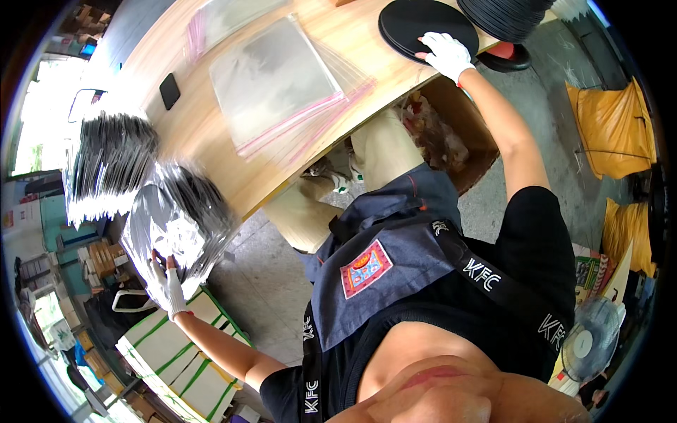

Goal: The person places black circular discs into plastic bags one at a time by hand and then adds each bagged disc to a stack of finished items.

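While both arms are stretched wide apart, my white-gloved left hand lies flat against a stack of black round discs wrapped in shiny clear plastic bags, fingers spread open on the top bag, not closed around it. That stack sits on white cartons strapped with green bands at my lower left. Further left and higher, another leaning pile of bagged black discs stands apart from it. On the light wooden table, a small black rectangular object lies near a loose sheaf of clear flat plastic bags with pink sealing strips. Right of the sheaf, my white-gloved right hand rests palm down, fingers loosely curled, on the edge of a bare flat black disc at the table's far end; whether it grips, I cannot tell. Beside it rises a tall stack of bare black discs. Yellow sacks lie on the floor, far right.
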Tool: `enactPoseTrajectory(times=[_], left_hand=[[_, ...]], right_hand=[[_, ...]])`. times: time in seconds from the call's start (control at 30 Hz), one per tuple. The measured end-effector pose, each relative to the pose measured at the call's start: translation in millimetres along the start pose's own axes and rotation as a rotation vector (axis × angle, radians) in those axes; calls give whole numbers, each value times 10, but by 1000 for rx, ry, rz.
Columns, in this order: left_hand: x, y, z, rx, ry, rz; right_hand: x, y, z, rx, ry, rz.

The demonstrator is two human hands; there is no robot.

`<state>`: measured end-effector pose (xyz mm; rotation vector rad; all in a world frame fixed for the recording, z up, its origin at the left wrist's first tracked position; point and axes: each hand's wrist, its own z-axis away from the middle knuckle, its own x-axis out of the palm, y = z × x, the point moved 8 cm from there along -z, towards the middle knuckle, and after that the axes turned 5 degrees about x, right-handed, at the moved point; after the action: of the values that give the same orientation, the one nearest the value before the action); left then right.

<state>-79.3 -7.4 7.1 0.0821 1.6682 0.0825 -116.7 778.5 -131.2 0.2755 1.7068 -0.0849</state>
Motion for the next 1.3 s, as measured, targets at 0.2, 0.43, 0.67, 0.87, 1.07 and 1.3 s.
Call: enactPoseTrajectory(times=[0.2,0.43,0.67,0.87,1.07,1.3], left_hand=[[32,-108,-10,46,97,-22],[42,-68,-9,11,61,114],[90,-54,19,4,50,130],[59,-108,33,-83,-12,142],[-542,789,214,45,385,-539],[-481,2497,200,697,687,464]], right_hand=[[55,-101,-12,-86,38,51],[113,107,5,-143,76,72],[255,1725,173,783,178,-182],[703,1940,197,922,-31,-510],[466,1880,70,953,43,-467],[142,1701,-45,803,521,-1091]])
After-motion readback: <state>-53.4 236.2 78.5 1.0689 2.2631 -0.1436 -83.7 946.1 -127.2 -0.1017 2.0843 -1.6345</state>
